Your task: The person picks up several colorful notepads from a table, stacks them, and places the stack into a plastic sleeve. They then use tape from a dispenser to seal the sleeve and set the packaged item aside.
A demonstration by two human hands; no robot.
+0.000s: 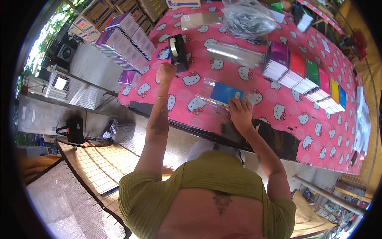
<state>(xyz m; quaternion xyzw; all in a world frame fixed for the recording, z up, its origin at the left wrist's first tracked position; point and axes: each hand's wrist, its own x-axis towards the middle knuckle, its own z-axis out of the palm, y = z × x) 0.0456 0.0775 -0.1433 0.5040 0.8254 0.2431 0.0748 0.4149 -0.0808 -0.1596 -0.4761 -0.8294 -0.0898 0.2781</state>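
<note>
A blue notebook [223,93] lies flat on the table in front of me, inside a clear plastic sleeve [204,92] that sticks out past its left end. My right hand [241,114] rests on the notebook's near right corner, fingers stretched over it. My left hand [166,73] is closed, just beside the near end of a black tape dispenser [179,55]. Whatever its fingers pinch is too small to make out. A roll of tape [173,47] sits in the dispenser, and a small blue packet [163,54] lies to its left.
Stacks of spiral notebooks [126,42] rise at the left table edge. A row of coloured notebook piles [296,73] stands at the right. Clear plastic sleeves [234,54] and a large plastic bag [248,22] lie farther back on the pink tablecloth [278,113]. Cardboard boxes [93,18] are stacked behind.
</note>
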